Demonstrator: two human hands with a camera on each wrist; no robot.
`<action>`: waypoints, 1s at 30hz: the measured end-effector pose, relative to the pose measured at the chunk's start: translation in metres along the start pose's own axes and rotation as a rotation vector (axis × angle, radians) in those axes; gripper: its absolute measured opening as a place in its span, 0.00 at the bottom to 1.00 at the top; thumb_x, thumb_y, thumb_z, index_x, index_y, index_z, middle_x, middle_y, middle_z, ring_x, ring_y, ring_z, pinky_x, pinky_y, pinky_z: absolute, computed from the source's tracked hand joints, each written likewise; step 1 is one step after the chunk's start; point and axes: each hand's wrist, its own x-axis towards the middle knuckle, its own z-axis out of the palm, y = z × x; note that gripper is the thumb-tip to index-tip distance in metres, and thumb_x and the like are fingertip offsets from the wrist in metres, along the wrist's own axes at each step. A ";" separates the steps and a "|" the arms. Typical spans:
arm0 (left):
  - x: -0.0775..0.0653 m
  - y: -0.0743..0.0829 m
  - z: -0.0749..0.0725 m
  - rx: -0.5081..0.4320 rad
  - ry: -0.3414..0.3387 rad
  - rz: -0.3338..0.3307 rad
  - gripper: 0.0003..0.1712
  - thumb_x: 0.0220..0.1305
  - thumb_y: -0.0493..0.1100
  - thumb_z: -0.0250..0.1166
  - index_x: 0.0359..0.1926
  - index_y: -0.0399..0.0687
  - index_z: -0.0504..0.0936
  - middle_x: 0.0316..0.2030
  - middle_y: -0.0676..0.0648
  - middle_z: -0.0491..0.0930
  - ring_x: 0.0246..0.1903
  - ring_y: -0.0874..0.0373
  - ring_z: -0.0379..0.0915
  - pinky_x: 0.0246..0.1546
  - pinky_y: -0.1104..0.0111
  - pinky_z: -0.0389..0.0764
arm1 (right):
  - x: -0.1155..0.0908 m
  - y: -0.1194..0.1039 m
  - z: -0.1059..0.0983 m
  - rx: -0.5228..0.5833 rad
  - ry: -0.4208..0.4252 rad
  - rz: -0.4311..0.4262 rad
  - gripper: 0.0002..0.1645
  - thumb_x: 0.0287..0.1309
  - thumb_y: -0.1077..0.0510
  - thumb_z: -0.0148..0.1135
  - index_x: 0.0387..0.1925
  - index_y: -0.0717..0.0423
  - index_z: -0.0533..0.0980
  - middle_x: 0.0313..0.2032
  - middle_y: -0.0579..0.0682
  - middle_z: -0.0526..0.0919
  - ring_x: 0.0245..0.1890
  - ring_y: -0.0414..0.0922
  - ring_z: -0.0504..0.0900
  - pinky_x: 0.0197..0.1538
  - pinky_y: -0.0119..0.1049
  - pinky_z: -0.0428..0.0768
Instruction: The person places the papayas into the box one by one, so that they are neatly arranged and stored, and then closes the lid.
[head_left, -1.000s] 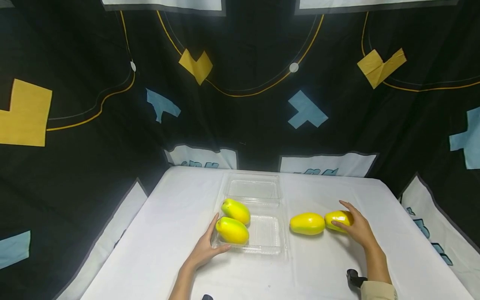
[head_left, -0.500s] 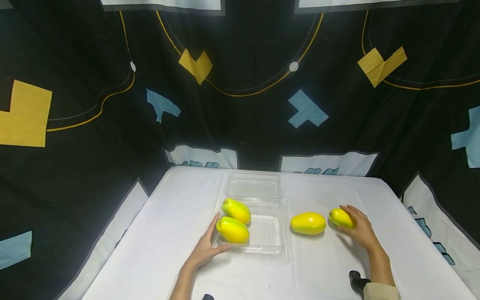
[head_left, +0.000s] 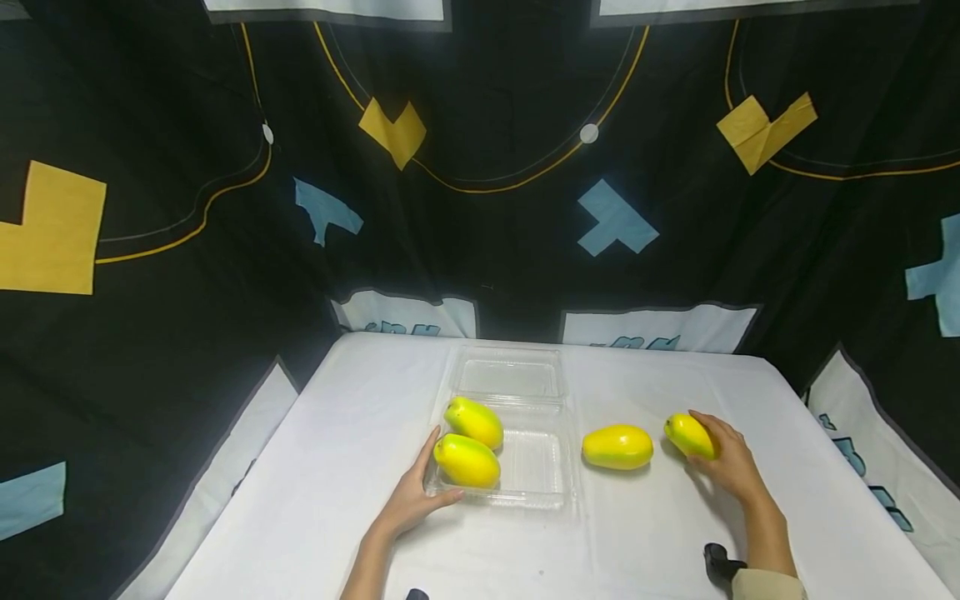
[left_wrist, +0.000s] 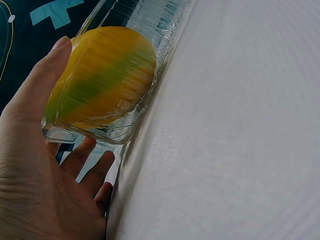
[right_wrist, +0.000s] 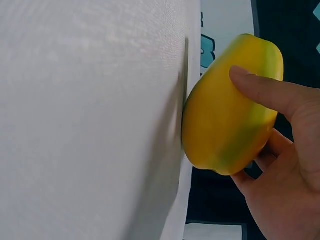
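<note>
In the head view, my right hand [head_left: 731, 458] grips a yellow-green papaya [head_left: 689, 435], thumb on one side and fingers behind it. The right wrist view shows this papaya [right_wrist: 232, 110] tilted close over the white cloth, its shadow falling beside it. Spread at the near left corner of a hinged clear plastic container [head_left: 532, 467], my left hand [head_left: 411, 497] touches its rim with thumb and fingers extended. Two papayas lie in the container's left part: a front one [head_left: 467, 461] and a back one [head_left: 474, 422]. Another papaya [head_left: 617, 447] rests on the table right of the container.
The container's lid [head_left: 507, 373] lies folded back, away from me. A white cloth covers the table [head_left: 315, 467]. Behind it hangs a dark patterned curtain [head_left: 480, 242]. A black device [head_left: 720, 560] sits at my right wrist.
My right hand has drawn its papaya to the right, apart from the one beside it, and has closed further round it. My left hand and the container stay put.
</note>
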 end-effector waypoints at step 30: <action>-0.001 0.002 -0.001 -0.023 -0.008 0.002 0.60 0.44 0.52 0.74 0.72 0.64 0.45 0.70 0.47 0.47 0.67 0.41 0.42 0.56 0.32 0.46 | -0.008 -0.024 0.004 0.038 -0.040 0.162 0.50 0.48 0.42 0.68 0.66 0.58 0.58 0.60 0.66 0.64 0.54 0.63 0.65 0.55 0.63 0.66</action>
